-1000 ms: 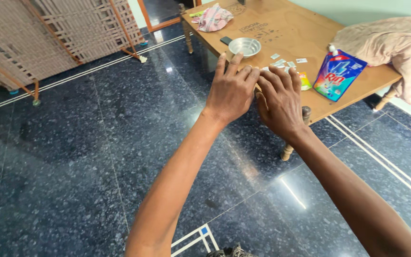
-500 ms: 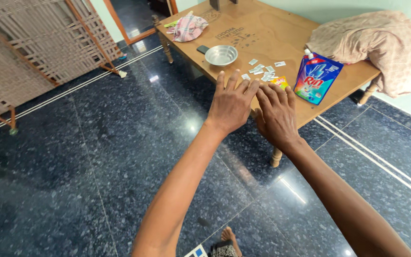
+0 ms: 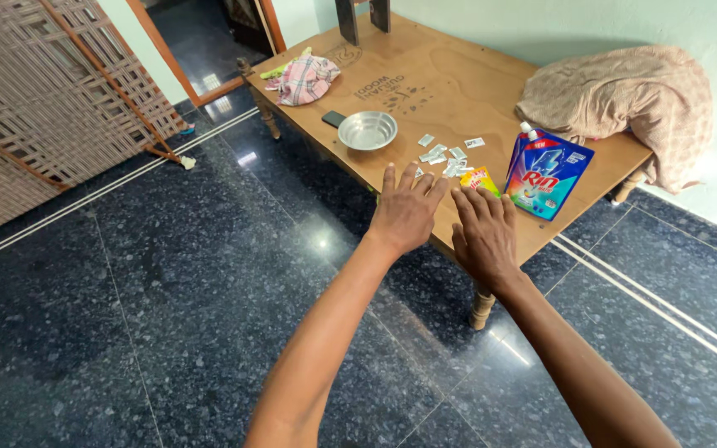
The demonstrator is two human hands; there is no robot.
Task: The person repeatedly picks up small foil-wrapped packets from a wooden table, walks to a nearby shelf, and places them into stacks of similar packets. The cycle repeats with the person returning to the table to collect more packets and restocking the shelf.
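Over the wooden table edge, left hand and right hand flat, released, fingers pointing toward small yellow sachet.

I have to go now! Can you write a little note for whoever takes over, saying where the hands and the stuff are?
Left hand: open, fingers spread, holding nothing, over the near edge of the wooden table.
Right hand: open, empty, beside the left.
Just past the fingers: small torn wrapper pieces and a little yellow sachet. Blue pouch stands to the right, steel bowl farther back.
Done: nothing picked up. Left: the pieces still lie scattered on the table.
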